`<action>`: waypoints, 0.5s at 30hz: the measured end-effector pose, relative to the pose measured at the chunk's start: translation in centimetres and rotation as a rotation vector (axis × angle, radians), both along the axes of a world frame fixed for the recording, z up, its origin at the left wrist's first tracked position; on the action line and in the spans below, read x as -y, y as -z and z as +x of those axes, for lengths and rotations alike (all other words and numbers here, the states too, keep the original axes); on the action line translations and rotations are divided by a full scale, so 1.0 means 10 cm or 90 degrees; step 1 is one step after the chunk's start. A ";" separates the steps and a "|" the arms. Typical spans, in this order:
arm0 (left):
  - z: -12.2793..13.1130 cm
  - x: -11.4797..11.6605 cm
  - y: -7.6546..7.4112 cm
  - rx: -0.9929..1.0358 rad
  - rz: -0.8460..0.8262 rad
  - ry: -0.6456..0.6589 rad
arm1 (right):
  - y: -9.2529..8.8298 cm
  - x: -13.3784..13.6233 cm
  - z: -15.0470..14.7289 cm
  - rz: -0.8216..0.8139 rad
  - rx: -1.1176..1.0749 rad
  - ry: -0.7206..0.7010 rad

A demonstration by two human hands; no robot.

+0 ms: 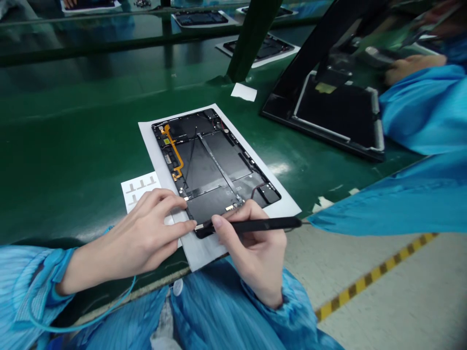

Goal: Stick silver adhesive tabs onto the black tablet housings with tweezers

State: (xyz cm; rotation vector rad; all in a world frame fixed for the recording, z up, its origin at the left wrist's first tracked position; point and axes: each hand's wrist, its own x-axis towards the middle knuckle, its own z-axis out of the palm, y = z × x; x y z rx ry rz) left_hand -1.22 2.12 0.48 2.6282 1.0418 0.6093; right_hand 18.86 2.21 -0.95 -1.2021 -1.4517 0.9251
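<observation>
Glossy green matting [65,146] covered the bench, and on it an opened tablet [215,165] lay face down on a white sheet [204,253], turned at a slant to the bench edge. Its black inner shell showed dark panels, thin cables and an orange flex cable [175,150] running along the end farthest from the person.

The left hand [142,233] came in from the left, fingers together and slightly curved, with the fingertips against the tablet's near corner. It held nothing. The right hand [251,253] gripped a slim black tool [262,224] in a narrow pen hold, its tip at that same corner, just beside the left thumb [186,224]. Blue sleeves [29,287] covered both forearms, and a blue cord [83,325] looped below the left wrist.

A small card of grey strips [140,187] lay partly under the sheet at the left. A white paper scrap [243,91] sat beyond the tablet, near a dark green post [251,43]. To the right, a black frame [328,116] stood tilted, with a co-worker's hand [414,68] beyond it. More tablets [259,48] lay farther along the bench. Yellow-and-black tape [375,274] marked the pale floor.
</observation>
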 end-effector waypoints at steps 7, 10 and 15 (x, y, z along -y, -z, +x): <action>0.01 -0.01 0.00 0.000 0.012 0.004 | -0.01 0.02 -0.04 0.074 -0.014 0.013; 0.01 -0.01 0.00 -0.004 0.005 0.007 | 0.03 0.04 -0.04 0.132 0.000 -0.002; 0.01 -0.01 0.00 0.003 0.018 0.001 | 0.09 0.05 -0.01 0.184 0.039 -0.025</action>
